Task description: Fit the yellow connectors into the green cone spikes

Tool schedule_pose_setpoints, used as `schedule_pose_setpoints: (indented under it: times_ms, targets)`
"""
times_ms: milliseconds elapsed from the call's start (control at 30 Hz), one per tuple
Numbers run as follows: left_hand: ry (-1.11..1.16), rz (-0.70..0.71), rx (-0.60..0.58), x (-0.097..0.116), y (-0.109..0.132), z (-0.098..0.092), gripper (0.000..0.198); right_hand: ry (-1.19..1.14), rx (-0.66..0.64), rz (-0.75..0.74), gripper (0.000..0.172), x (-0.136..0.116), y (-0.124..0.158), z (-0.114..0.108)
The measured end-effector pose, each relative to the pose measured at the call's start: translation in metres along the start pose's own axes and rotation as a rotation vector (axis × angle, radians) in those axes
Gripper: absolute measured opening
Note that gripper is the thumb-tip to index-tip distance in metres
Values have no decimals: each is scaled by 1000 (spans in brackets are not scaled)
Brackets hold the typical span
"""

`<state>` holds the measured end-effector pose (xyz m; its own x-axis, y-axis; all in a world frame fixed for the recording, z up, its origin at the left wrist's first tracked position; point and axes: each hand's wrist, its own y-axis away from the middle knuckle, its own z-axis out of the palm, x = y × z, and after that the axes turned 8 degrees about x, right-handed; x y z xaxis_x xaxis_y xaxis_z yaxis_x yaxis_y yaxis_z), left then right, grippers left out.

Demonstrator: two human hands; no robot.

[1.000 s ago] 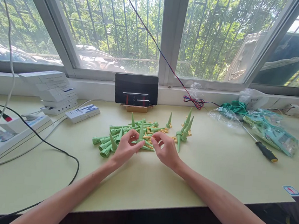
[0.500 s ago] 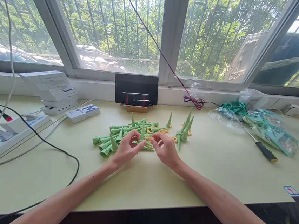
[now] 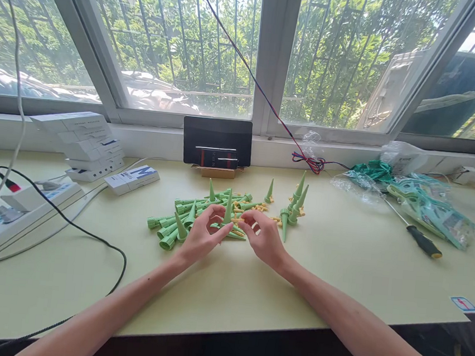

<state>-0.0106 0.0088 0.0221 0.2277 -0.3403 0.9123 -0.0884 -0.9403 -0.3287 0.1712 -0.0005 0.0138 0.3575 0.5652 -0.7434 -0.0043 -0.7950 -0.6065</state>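
Note:
Over the near edge of a pile of green plant watering spikes [image 3: 169, 232], my two hands come close together. My left hand [image 3: 202, 235] is closed on one green watering spike [image 3: 228, 207], whose tip points up. Thumb and fingertips of my right hand [image 3: 265, 239] pinch a small yellow valve [image 3: 238, 220] against the side of that spike. How far the valve sits in the spike is hidden by the fingers. More yellow valves [image 3: 263, 207] lie at the pile's right side. To the right of my right hand is a small group of spikes [image 3: 301, 201] with yellow valves fitted.
A dark tablet [image 3: 219, 134] leans at the window behind the pile. White boxes [image 3: 93, 144] and a power strip [image 3: 24, 216] with cables lie left. On the right are a screwdriver [image 3: 422, 240] and plastic-wrapped green packs [image 3: 436, 211]. The table's front edge [image 3: 223, 329] runs below my forearms.
My hands and the held spike have shifted very slightly to the right. More of the yellow valve shows between them. The pile and the group on the right look the same.

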Motion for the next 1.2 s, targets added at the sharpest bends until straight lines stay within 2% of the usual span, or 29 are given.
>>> schedule_pose_setpoints:
  times_ms: [167,400,1200]
  targets:
    - [-9,-28,-57,0,-1,0,33,-7,0,-6,9,2,0,1]
    - [19,22,-89,0,-2,0,24,-12,-19,-10,8,1,0,0]
    - [38,91,-94,-5,-3,0,23,2,-29,-23,8,0,0,0]
